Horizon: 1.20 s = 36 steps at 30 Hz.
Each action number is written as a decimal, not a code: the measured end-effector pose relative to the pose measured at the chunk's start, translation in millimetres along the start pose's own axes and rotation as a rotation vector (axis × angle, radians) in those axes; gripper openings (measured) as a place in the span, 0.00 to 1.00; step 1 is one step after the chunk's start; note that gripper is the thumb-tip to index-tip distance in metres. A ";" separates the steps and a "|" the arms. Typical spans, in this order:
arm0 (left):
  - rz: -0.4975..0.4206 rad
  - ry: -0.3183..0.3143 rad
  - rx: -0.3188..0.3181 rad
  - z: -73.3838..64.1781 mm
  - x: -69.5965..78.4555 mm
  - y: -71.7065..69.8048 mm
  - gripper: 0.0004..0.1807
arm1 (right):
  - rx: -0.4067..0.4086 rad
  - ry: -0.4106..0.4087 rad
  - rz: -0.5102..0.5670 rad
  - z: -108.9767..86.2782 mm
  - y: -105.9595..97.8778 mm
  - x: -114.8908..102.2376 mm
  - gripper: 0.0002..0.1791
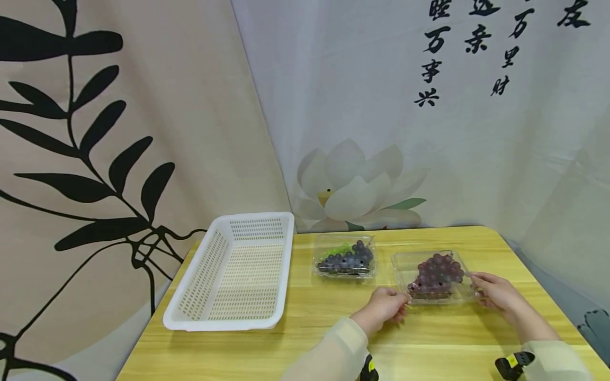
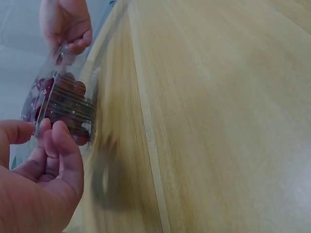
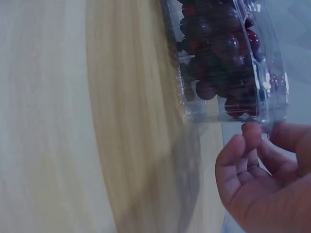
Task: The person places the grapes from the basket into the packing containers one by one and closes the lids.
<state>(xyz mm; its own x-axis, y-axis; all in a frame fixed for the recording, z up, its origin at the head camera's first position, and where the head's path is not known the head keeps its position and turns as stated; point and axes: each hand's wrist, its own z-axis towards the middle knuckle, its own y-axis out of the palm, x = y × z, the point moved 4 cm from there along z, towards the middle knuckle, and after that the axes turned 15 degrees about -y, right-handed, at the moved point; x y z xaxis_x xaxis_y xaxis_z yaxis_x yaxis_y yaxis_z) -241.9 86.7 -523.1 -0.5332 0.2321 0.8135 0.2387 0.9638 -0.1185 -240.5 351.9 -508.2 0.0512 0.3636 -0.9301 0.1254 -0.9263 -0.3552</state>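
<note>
A clear plastic box of red grapes is at the right of the table in the head view. My left hand pinches its near left corner, thumb on top and fingers curled below. At the opposite side, my right hand pinches the rim between thumb and fingers. The right wrist view shows the red grapes through the box wall, with the right hand at the rim's end. In the left wrist view the left hand is at the near end of the box.
A second clear box with dark and green grapes stands to the left of the first. Further left is a white perforated plastic basket. All rest on a yellow wood-grain table, with printed curtains behind it.
</note>
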 end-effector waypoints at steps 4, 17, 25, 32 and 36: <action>-0.015 0.017 0.011 1.3 0.3 -0.8 0.09 | 0.027 -0.003 -0.016 0.2 1.9 0.5 0.34; 0.061 0.000 -0.056 -4.3 -2.3 -2.6 0.12 | -0.118 0.120 -0.076 -21.1 -5.2 3.9 0.37; 0.079 -0.010 -0.060 -3.0 -0.4 -5.5 0.15 | -0.237 0.090 -0.016 -29.6 -2.5 1.7 0.23; -0.043 0.037 -0.018 6.6 4.8 3.9 0.15 | -0.135 0.082 0.016 -18.4 0.4 1.4 0.23; -0.087 0.042 0.016 13.5 8.8 6.7 0.14 | -0.076 0.062 0.009 -8.4 4.3 0.3 0.24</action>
<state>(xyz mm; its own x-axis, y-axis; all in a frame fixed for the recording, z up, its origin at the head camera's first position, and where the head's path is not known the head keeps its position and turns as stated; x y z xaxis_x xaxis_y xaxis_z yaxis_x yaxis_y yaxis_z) -255.9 96.9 -524.4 -0.5169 0.1417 0.8442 0.1799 0.9822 -0.0547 -231.6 348.8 -509.2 0.1141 0.3626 -0.9249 0.1996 -0.9204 -0.3362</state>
